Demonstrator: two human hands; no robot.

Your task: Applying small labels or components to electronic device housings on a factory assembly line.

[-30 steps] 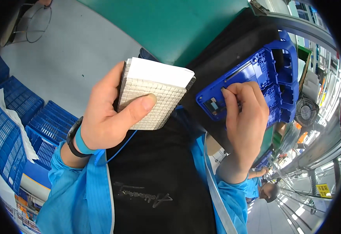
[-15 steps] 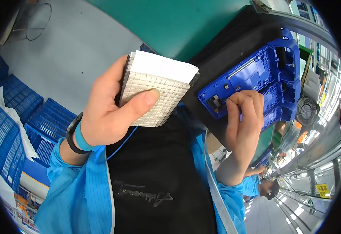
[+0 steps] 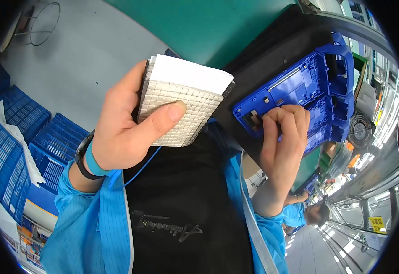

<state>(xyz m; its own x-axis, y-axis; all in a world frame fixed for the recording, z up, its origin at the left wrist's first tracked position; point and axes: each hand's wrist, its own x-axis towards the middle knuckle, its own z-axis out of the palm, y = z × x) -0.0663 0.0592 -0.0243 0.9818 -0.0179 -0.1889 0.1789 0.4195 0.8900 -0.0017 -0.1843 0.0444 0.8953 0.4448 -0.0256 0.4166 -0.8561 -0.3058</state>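
Observation:
My left hand [image 3: 124,130] is wrapped round a stack of sheets, its thumb lying across the front. The front sheet [image 3: 172,100] is pale beige and divided into small squares, with a white sheet [image 3: 188,71] standing up behind its top edge. A blue plastic housing [image 3: 295,86] with ribs and small fitted parts lies open to the right. Over its near left end, my right hand [image 3: 288,134] has thumb and fingertips pinched together by a dark recess. Whatever sits in that pinch is too small or hidden to make out.
Beneath the housing is a black mat [image 3: 254,64] on a green tabletop [image 3: 199,27]. Blue crates [image 3: 58,137] stand on the floor at the left. A round fan [image 3: 360,128] is at the right; beyond my right arm, a person in blue [image 3: 295,214] is visible.
My right hand has shifted very slightly left, staying pinched over the same end of the housing. The left hand keeps its grip on the sheets, nearly still.

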